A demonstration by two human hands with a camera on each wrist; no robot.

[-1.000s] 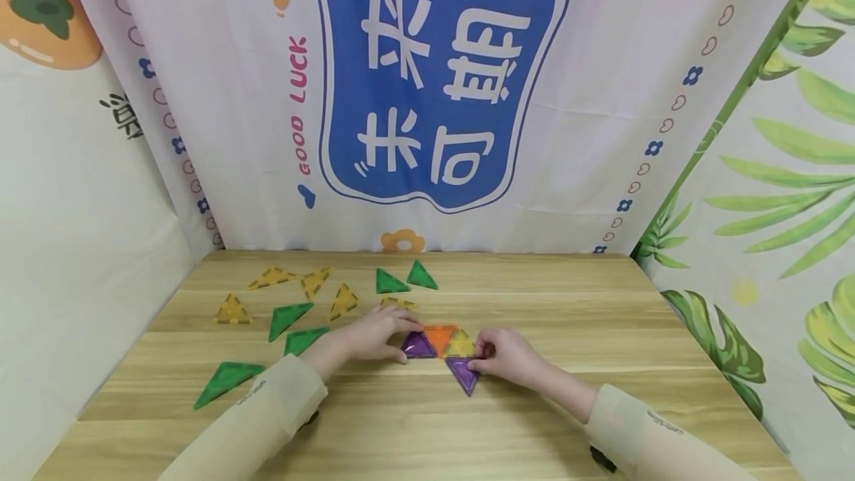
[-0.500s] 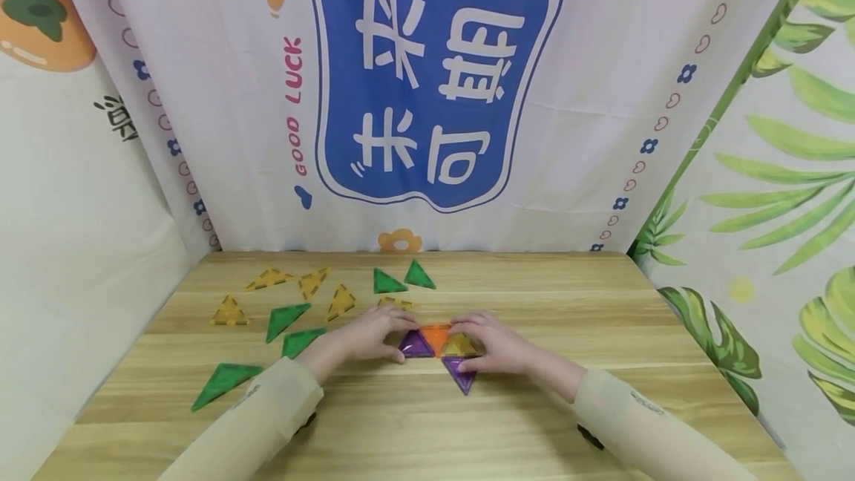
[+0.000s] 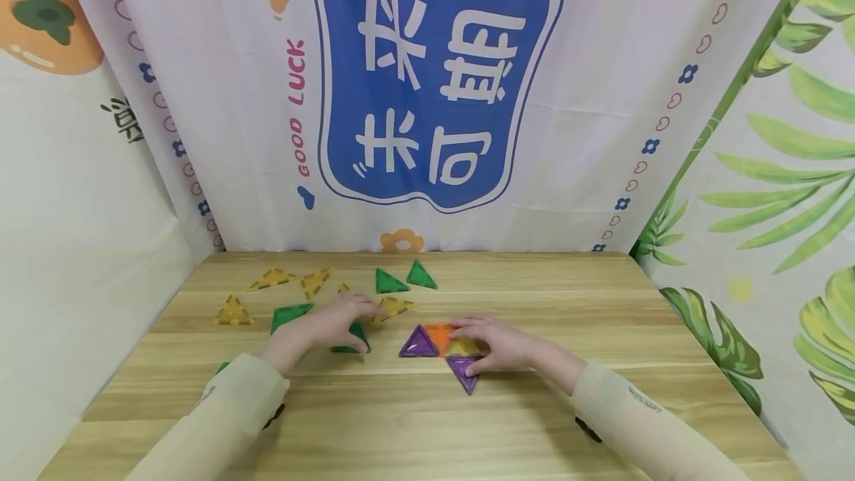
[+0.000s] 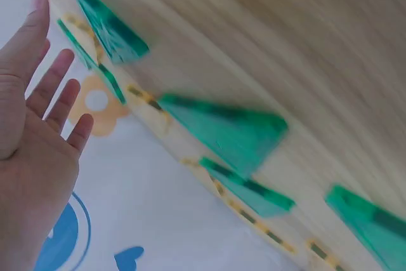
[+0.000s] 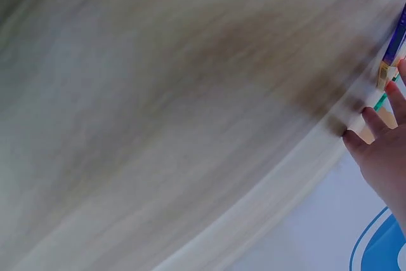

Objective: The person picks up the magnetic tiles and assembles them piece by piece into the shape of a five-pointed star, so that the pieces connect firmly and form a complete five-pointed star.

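Observation:
In the head view a row of triangular magnetic tiles lies flat on the table: purple (image 3: 419,344), orange (image 3: 437,333) and yellow (image 3: 464,348). A second purple tile (image 3: 462,375) points downward below the yellow one. My right hand (image 3: 497,345) rests over the yellow tile with fingers spread, its thumb on the lower purple tile. To the left, my left hand (image 3: 326,324) hovers over a green triangular tile (image 3: 358,330) and partly hides it. In the left wrist view that hand (image 4: 32,125) has extended fingers, and a gap shows between it and the nearest green tile (image 4: 111,26).
An amber tile (image 3: 394,306) lies just beyond the left fingertips. Several amber tiles (image 3: 232,310) and green tiles (image 3: 291,313) are scattered at the left; some are partly covered by the left arm. Two green tiles (image 3: 390,282) lie near the back edge, before a printed curtain (image 3: 588,132).
My left hand has left the purple tile and moved left, over a green tile. My right hand opened from a pinch and spread over the yellow and lower purple tiles, then stayed there.

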